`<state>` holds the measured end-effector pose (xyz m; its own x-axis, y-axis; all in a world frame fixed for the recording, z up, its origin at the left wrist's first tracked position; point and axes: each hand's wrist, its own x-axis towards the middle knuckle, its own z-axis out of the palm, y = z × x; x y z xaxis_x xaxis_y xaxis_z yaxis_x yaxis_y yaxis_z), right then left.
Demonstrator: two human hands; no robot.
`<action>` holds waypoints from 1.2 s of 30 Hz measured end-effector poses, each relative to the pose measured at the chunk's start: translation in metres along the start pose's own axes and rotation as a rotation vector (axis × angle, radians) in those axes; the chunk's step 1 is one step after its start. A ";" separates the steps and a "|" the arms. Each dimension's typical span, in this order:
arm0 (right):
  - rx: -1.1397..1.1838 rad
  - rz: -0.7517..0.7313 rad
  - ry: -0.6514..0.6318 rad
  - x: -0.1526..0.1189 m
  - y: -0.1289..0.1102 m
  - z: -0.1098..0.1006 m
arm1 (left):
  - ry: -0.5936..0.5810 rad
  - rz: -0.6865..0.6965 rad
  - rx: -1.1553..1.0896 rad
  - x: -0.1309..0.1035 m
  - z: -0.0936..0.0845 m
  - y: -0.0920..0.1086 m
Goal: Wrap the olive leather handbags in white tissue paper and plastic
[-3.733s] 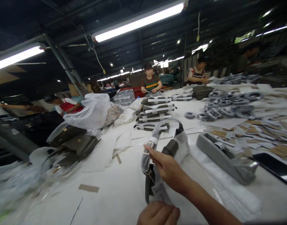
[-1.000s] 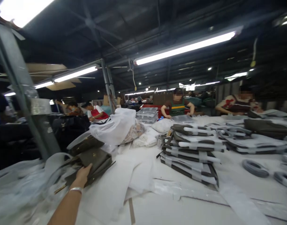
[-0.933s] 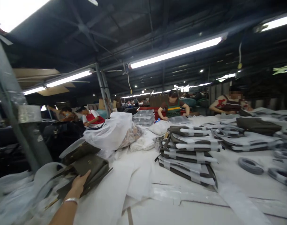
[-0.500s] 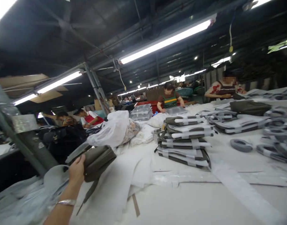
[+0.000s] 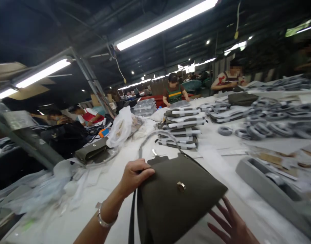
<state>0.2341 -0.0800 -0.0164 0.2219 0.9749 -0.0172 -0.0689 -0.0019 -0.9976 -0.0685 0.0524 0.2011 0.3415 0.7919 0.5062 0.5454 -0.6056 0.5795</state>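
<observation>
An olive-green bag point(image 5: 175, 200) with a gold clasp is held tilted over the white table point(image 5: 112, 189). My left hand point(image 5: 135, 174) grips its upper left corner between thumb and fingers. Near the bag's lower right edge is my right hand point(image 5: 229, 220), palm toward it and fingers spread; whether the fingertips touch the bag I cannot tell. A grey wrapped handle point(image 5: 158, 133) arches up behind the bag, and a dark strap hangs at its left side.
Behind stands a stack of wrapped olive bags point(image 5: 183, 130). Another olive bag point(image 5: 93, 149) lies at left beside white plastic wrapping point(image 5: 121, 127). Grey ring-shaped rolls point(image 5: 269, 125) and a grey tape dispenser point(image 5: 269, 189) are at right. Several people sit farther back.
The view has shifted. A bag with a gold clasp now fills the front centre, with my left hand on it. The bag held before appears on the left. My right hand has come into view.
</observation>
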 end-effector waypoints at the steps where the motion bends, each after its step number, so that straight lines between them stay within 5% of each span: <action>1: 0.093 0.068 0.049 -0.003 0.000 -0.005 | -0.056 0.010 -0.024 -0.004 0.023 0.002; 3: 0.036 0.136 0.150 -0.015 0.001 -0.024 | -0.121 -0.006 -0.042 -0.015 0.064 0.000; 5: -0.258 0.078 0.166 -0.030 -0.001 -0.051 | -0.141 -0.049 -0.023 -0.028 0.092 -0.006; 10: -0.923 -0.508 0.164 -0.044 -0.034 -0.091 | -0.148 -0.114 0.035 -0.074 0.109 0.007; 14: -1.148 -0.829 -0.084 -0.012 -0.070 -0.073 | -0.383 0.053 0.204 -0.118 0.113 0.039; 19: -1.229 -0.790 -0.468 0.027 -0.083 -0.055 | -0.497 0.174 0.533 -0.143 0.128 0.045; 23: -1.288 -0.815 -0.435 0.023 -0.076 -0.056 | -0.548 0.183 0.573 -0.135 0.119 0.029; 29: -1.367 -1.116 -0.423 0.032 -0.072 -0.040 | -0.547 0.271 0.534 -0.129 0.112 0.014; 36: -1.381 -1.325 -0.447 0.048 0.000 -0.037 | -0.370 0.365 0.617 -0.160 0.136 -0.005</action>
<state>0.2812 -0.0419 -0.0194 -0.7482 0.4849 0.4528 0.6330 0.7261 0.2684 -0.0214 -0.0602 0.0302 0.7519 0.5927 0.2888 0.6381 -0.7643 -0.0930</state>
